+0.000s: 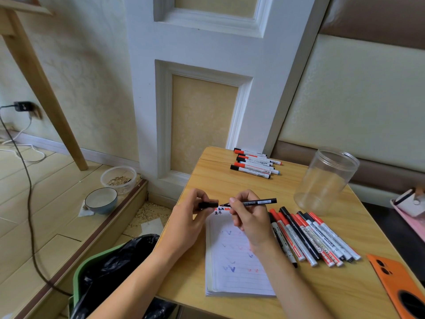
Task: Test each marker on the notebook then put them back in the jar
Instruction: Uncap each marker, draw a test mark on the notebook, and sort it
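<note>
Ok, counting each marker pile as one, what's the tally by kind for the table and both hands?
Marker piles: 2
Open marker: 1
Cap: 1
Notebook: 1
Jar: 1
Phone: 1
Total: 7

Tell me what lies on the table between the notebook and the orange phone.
Head view: a row of markers lies between the notebook and the orange phone.
</note>
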